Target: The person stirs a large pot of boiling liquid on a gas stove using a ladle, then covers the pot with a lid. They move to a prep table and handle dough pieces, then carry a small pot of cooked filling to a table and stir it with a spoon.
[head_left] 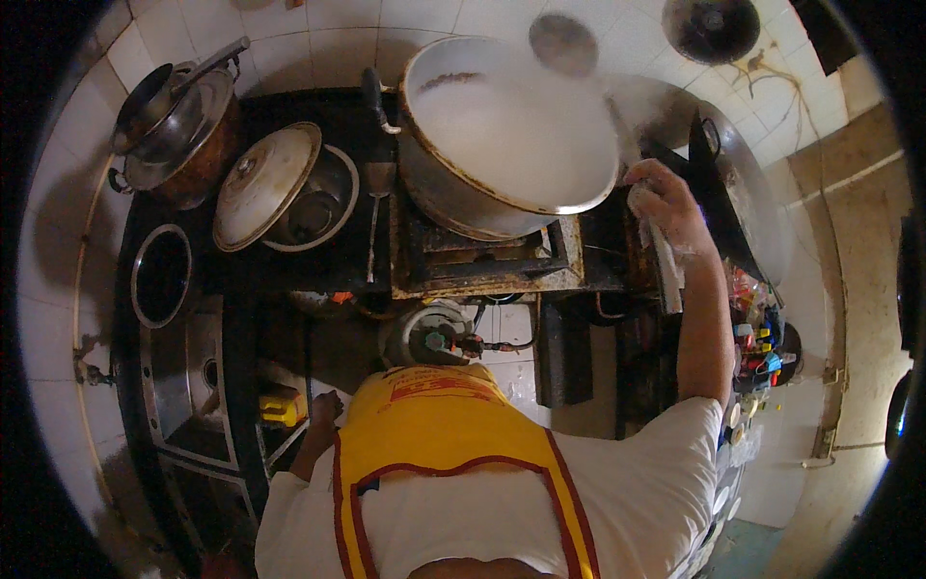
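A large, dented metal pot (434,174) stands on the stove, with steam blurring what is inside it. My right hand (667,207) is at the pot's right side, closed around a long pale handle (667,275). One end of that handle points down toward the stove front; its other end seems to run up to the pot rim, where steam hides it. Low beside my apron hangs my left hand (328,409), dark and small, near a yellow container (282,408). How its fingers lie does not show clearly.
Left of the pot lie a metal spatula (377,217) and a bowl (344,198) with a tilted lid (275,183). A stacked pot (198,145) stands behind. A sink (188,386) is at left; a gas cylinder (434,333) sits below; several bottles (757,352) stand right.
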Tool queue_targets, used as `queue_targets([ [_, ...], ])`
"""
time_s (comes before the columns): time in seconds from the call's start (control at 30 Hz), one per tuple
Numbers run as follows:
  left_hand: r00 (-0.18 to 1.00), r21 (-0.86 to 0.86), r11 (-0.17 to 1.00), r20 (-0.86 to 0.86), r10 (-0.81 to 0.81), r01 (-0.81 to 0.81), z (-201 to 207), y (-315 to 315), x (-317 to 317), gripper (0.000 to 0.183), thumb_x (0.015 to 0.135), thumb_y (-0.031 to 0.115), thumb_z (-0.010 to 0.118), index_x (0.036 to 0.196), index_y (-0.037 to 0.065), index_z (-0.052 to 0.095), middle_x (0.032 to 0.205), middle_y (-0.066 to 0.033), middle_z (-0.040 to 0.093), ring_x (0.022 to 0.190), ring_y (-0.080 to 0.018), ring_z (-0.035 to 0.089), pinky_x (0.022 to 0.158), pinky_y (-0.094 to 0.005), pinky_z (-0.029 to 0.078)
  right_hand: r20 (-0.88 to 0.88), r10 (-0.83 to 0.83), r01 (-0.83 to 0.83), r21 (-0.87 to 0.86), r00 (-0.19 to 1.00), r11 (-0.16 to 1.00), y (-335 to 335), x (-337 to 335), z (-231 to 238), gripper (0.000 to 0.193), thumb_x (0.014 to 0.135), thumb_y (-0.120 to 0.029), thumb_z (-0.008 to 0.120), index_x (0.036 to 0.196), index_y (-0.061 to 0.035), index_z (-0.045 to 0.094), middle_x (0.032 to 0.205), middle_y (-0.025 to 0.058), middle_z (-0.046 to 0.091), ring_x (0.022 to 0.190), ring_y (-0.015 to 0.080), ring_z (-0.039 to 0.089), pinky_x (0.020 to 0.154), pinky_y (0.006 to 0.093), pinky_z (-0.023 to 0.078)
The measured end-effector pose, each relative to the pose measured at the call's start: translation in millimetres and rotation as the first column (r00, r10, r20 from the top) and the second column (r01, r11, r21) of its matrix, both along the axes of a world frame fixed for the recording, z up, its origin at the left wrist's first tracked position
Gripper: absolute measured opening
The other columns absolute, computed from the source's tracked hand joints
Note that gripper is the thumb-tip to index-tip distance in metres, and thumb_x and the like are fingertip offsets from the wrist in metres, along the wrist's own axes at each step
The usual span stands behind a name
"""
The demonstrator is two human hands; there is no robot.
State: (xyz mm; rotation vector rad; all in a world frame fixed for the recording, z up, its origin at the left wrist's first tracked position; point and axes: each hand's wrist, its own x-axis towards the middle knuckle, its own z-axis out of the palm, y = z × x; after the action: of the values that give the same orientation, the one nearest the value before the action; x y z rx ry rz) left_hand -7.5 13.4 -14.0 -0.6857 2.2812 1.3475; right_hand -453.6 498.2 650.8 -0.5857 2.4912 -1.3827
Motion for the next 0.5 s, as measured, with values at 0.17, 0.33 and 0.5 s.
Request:
queue_targets([
  [0.17, 0.791, -0.661, 0.443, 0.446, -0.418, 0.606, -1.3, 13.0, 0.3, 0.018, 0.089, 0.027, 0.063, 0.088, 0.009, 0.062, 0.073, -0.0068, 0.067, 0.064, -0.0225, 0.065, 0.052, -0.0354, 0.049, 0.306, -0.13, 0.096, 0.121, 0.943, 0.988, -3.5, -14.2, -18.1, 0.026, 0.089, -0.015, 0.06, 0.112, -0.0024, 0.059, 0.088, 0.0046, 0.058, 0.067, 0.0113, 0.053, 0.054, 0.0257, 0.045],
  [0.33, 0.901, -0.198, 0.88, 0.144, -0.41, 0.432, -2.9, 4.7, 2.6, 0.015, 0.092, 0.024, 0.06, 0.087, 0.01, 0.061, 0.073, -0.007, 0.065, 0.067, -0.0225, 0.066, 0.055, -0.0344, 0.052, 0.556, 0.043, 0.059, -0.165, 0.83, 0.985, -0.7, -32.8, -49.7, 0.028, 0.091, -0.013, 0.057, 0.116, -0.0012, 0.053, 0.081, 0.0096, 0.058, 0.059, 0.0146, 0.054, 0.046, 0.0257, 0.047],
  [0.5, 0.99, 0.04, 0.998, 0.129, -0.049, 0.044, 24.9, 8.3, -4.9, 0.019, 0.092, 0.026, 0.061, 0.084, 0.008, 0.061, 0.073, -0.0076, 0.063, 0.065, -0.0218, 0.064, 0.055, -0.0329, 0.051, 0.624, 0.675, 0.365, -0.78, 0.394, 0.508, 1.0, -43.5, -100.2, 0.027, 0.099, -0.017, 0.046, 0.119, 0.0009, 0.048, 0.089, 0.0161, 0.053, 0.06, 0.0165, 0.053, 0.042, 0.0245, 0.047],
])
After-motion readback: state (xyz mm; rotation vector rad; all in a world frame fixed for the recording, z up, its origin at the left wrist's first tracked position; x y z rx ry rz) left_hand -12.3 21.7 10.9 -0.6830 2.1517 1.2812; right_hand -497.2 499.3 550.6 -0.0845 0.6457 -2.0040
